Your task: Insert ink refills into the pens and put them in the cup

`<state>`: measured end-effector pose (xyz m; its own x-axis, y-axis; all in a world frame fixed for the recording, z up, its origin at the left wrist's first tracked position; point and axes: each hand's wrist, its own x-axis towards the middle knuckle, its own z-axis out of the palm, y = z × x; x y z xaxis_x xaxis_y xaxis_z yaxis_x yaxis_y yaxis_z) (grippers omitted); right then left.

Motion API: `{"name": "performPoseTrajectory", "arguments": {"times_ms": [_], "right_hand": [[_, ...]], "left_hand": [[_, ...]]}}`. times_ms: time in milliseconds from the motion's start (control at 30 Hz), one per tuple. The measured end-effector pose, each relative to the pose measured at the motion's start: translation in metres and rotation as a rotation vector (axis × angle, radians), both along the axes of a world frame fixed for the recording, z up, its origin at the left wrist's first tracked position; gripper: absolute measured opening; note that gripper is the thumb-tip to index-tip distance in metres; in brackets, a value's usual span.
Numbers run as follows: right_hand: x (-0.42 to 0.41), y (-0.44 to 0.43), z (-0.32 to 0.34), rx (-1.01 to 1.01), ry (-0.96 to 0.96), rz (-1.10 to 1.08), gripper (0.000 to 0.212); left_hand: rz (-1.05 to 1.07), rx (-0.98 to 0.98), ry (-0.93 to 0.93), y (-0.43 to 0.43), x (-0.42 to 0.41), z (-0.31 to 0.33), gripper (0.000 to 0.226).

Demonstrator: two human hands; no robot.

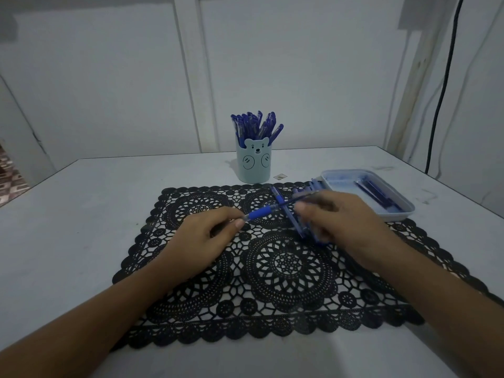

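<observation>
While the fingertips (239, 222) of the left hand (207, 233) pinch the tip end of a blue pen (261, 212) and the right hand (335, 216) closes round its barrel, the pen hangs level, near the cup (253, 166) and in front of it. I'd say the refill is being seated or the pen closed up. Next comes a firm push or twist, then a reach back to drop it in the cup.

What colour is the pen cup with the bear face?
The bear-face pen cup is pale blue, seen in the head view.
</observation>
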<state>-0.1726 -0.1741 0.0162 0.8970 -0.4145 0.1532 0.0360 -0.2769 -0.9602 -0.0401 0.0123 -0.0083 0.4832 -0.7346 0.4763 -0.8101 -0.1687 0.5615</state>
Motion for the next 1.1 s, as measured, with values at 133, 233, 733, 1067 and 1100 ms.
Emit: {"name": "performPoseTrajectory", "arguments": {"times_ms": [133,233,733,1067,1100], "right_hand": [[0.001,-0.002,-0.002,-0.519,0.203,0.019,0.025],[0.000,0.001,-0.005,-0.812,0.221,0.033,0.031],[0.001,0.002,0.001,-0.336,-0.172,-0.080,0.016],[0.001,0.013,-0.007,-0.511,-0.045,-0.052,0.034],[0.001,0.013,-0.007,-0.524,-0.037,-0.063,0.047]], "left_hand": [[0.009,0.011,-0.015,0.000,0.001,0.000,0.016],[0.015,0.021,-0.037,0.000,0.001,0.000,0.016],[0.006,0.010,-0.062,-0.001,0.001,-0.001,0.014],[-0.104,0.020,-0.220,0.001,0.002,-0.005,0.029],[-0.113,0.031,-0.232,0.000,0.002,-0.005,0.029]]}}
